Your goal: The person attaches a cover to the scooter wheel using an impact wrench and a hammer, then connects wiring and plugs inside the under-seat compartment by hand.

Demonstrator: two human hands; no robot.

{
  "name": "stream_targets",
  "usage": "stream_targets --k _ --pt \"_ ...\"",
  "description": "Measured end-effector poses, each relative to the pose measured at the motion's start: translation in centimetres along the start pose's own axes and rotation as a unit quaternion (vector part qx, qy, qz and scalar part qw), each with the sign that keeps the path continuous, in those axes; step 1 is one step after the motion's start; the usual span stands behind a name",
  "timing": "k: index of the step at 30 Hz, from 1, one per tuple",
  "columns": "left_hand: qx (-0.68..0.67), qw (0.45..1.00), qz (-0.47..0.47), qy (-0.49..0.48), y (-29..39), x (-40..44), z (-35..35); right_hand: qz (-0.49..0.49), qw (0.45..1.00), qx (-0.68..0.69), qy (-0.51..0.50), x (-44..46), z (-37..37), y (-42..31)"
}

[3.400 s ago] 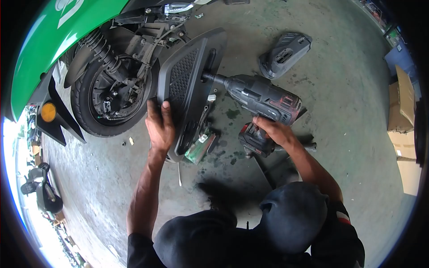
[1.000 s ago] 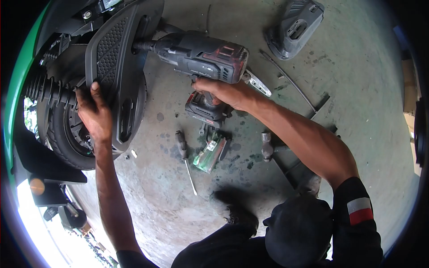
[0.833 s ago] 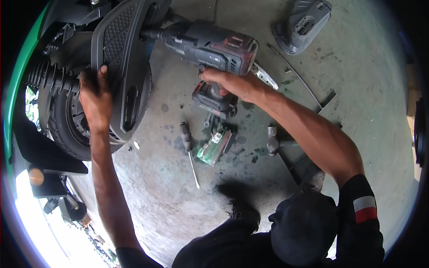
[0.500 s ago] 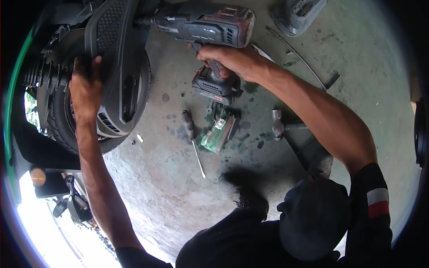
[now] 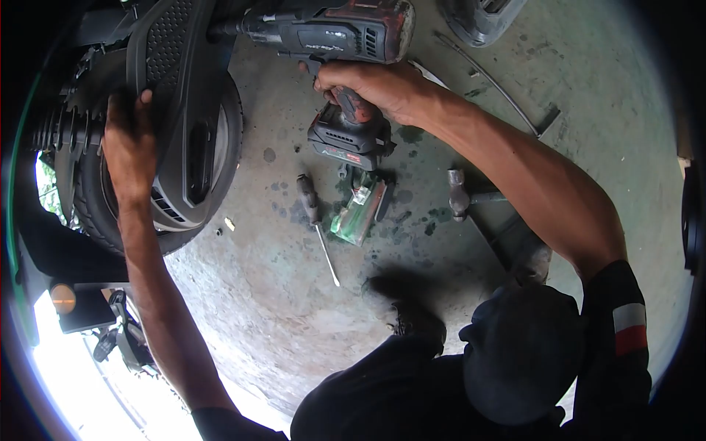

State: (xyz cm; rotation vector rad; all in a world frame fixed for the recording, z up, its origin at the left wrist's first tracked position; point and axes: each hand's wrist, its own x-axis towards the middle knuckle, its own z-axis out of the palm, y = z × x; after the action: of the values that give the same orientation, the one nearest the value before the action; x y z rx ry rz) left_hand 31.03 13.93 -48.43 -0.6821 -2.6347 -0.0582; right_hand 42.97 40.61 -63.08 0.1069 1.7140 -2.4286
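"Which step is in hand?"

"Running the impact wrench (image 5: 331,37) against the black cover (image 5: 176,110), I judge. The wrench lies at twelve o'clock, its nose at the cover's edge. I can't tell whether the socket is seated."

"And the cover?"

"At ten o'clock, partly in front of the wheel (image 5: 234,132)."

"How are the fingers?"

"The right hand (image 5: 368,84), at twelve, is wrapped around the wrench's grip, index finger by the trigger. The left hand (image 5: 132,151), between nine and ten, lies along the cover's edge with its thumb on the face; I can't tell how far its fingertips curl behind."

"What does the next move call for?"

"A braced cover and a tool kept square to it, I'd say."

"Any change from a second ago?"

"The view sits differently: cover and wrench are nearer the top edge, and the second cover (image 5: 478,26) at one o'clock is now cut off. The wrench's nose meets the cover at the same spot, and both hands have the same places."
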Motion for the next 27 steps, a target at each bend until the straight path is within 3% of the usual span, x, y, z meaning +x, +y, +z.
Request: stream_targets --k 3,11,17,20,24,27 --pt "0.004 1.000 -0.006 -0.016 -0.6 0.0 0.5 -0.010 1.000 -0.002 0.000 -0.1 -0.4 -0.1" --pt "0.010 0.998 -0.014 0.068 -1.5 -1.4 2.2 -0.003 1.000 -0.030 0.003 0.2 -0.3 0.2" --pt "0.005 0.997 0.000 0.076 -0.8 -1.7 2.0 0.013 1.000 0.014 -0.020 -0.1 -0.1 0.1" --pt "0.012 0.996 0.025 0.090 -0.8 -1.7 2.3 -0.113 0.993 0.006 0.037 -0.9 0.8 0.3" --pt "0.003 0.995 0.036 0.089 -0.4 -1.7 2.0 -0.202 0.968 -0.027 0.144 0.1 2.3 1.5" --pt "0.024 0.997 -0.025 0.063 0.0 -1.9 1.8 -0.130 0.982 -0.048 0.131 0.1 2.1 1.2"
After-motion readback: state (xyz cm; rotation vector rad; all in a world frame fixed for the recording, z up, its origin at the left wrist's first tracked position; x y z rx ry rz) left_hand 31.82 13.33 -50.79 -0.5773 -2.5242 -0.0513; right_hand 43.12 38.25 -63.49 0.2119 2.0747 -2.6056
